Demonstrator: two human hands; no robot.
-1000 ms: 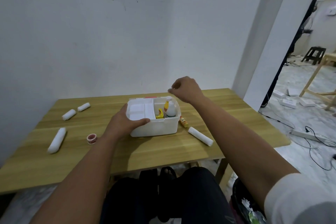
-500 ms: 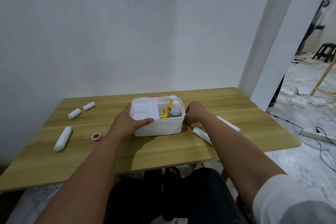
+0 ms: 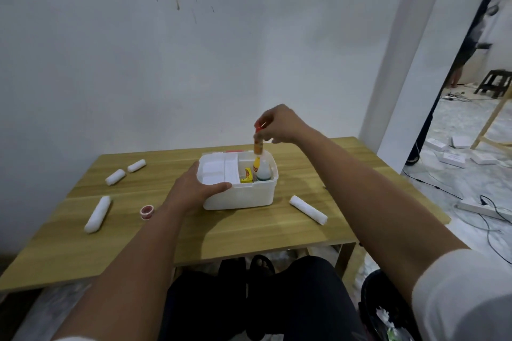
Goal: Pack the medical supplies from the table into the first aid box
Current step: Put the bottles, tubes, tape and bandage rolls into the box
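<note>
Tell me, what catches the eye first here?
The right hand pinches a small orange bottle with a red cap above the open white first aid box in the middle of the wooden table. The left hand holds the box's near left corner. White bandage rolls lie around it, one to its right.

Bottle (image 3: 258, 144) above box (image 3: 241, 196)
</note>
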